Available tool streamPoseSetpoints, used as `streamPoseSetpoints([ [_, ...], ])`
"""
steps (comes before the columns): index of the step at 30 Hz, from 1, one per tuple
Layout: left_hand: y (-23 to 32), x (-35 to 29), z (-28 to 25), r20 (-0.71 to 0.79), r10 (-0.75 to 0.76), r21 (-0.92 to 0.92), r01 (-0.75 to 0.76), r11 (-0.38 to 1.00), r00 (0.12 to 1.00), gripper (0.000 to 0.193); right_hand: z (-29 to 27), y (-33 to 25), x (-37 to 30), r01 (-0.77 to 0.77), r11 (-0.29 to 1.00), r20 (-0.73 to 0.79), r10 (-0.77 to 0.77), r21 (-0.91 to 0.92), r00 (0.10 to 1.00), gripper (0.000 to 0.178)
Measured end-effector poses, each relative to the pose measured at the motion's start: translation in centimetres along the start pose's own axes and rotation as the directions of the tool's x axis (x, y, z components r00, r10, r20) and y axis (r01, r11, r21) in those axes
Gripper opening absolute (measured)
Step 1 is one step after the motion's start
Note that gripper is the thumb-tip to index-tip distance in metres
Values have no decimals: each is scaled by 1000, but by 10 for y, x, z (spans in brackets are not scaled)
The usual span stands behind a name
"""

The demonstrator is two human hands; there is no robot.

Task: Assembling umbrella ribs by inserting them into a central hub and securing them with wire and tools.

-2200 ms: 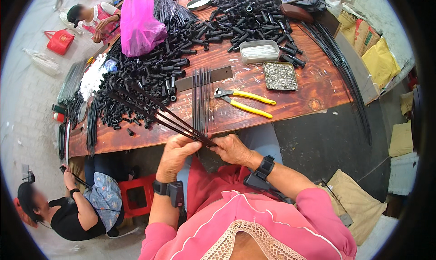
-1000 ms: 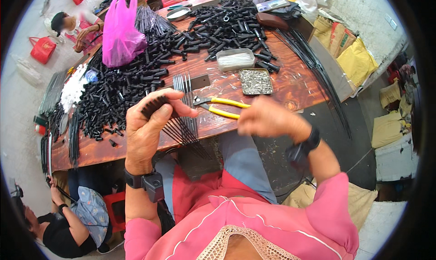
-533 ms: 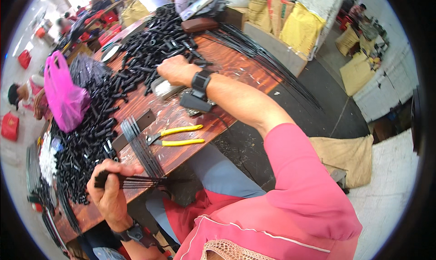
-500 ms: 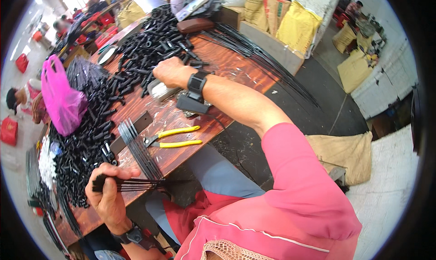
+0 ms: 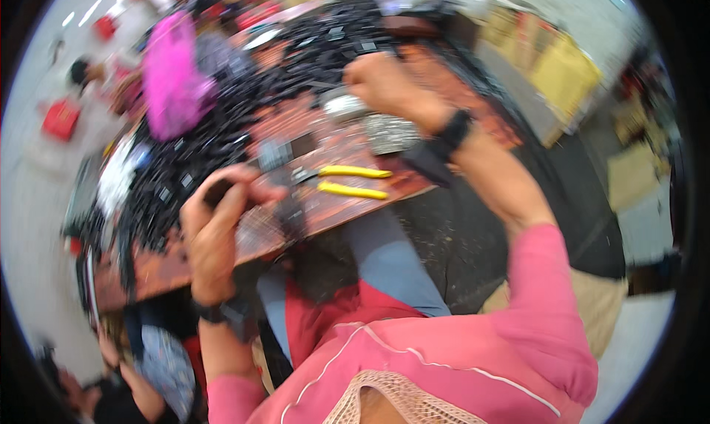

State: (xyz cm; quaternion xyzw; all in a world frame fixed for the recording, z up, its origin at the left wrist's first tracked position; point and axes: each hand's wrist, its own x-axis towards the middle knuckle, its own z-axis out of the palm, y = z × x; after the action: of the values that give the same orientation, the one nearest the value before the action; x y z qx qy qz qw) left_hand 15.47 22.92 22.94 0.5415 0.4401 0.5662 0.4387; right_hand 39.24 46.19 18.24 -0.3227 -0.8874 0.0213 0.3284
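My left hand [image 5: 222,228] is closed around a bundle of thin black rods [image 5: 216,193], its dark end showing between thumb and fingers above the near table edge. Beyond it, more thin rods with pale ends [image 5: 275,155] lie beside a dark flat block [image 5: 303,145]. My right hand [image 5: 384,83] is out over the far part of the table, fingers drawn together by the heap of short black tubes [image 5: 318,54]. Whatever it grips is hidden and blurred. Just below it sit a small whitish container [image 5: 345,108] and a tray of small metallic bits [image 5: 392,133]. Yellow-handled cutters [image 5: 355,172] lie between my hands.
A bright pink plastic bag [image 5: 174,83] stands on the tube heap at left, near white plastic [image 5: 118,176]. A brown case [image 5: 410,27] rests at the back. Long dark rods line the table's right edge. Yellow sacks [image 5: 566,72] stand beyond. Another person [image 5: 137,379] is at lower left.
The view has swung, so the table sits farther up and to the right. My right hand remains near the tubes and container; my left still grips the rods, held closer to the rods on the table.
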Motion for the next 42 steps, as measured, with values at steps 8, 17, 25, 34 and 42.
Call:
streamPoseSetpoints([
  [8,-2,-10,-11,26,35,-130,-32,991,999,19,-61,-148,-18,356,909,23,-369,216,929,30],
  [17,-5,-10,-14,31,94,-97,-91,991,995,21,-69,-166,-19,360,925,139,-375,123,917,47],
  [25,-4,-9,-17,56,83,-109,-76,991,995,19,-71,-167,-17,389,915,146,-401,106,904,48],
  [34,-5,-9,-14,61,75,-91,-69,994,995,20,-81,-168,-12,421,906,180,-407,-47,896,43],
  [42,-7,-10,-15,66,76,-30,-74,997,995,23,-85,-154,8,516,856,200,-511,30,836,34],
])
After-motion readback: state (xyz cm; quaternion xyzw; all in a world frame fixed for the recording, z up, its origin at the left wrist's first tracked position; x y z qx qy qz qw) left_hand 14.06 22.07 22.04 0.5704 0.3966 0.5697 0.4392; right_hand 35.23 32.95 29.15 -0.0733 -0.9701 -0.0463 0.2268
